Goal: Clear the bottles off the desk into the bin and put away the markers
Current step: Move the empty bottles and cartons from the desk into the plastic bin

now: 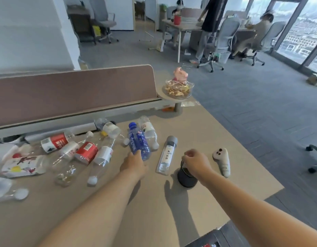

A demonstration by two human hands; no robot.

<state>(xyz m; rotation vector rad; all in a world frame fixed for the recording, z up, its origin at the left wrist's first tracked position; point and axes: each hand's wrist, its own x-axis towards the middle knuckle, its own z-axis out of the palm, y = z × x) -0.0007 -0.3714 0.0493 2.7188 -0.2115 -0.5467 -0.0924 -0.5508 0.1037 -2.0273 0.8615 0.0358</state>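
My left hand (134, 164) reaches the base of the blue bottle (139, 139), which lies on the surface (225, 139) near the middle; fingers wrap its lower end, grip closing on it. My right hand (196, 162) sits over a dark cup (187, 175), fingers curled together; I cannot tell if they pinch anything. Advice: take the bottle mid-body and lift clear of the clear bottle (167, 155) beside it. No bin or markers in view. Labels: red-and-white, blue with white characters; none legible.
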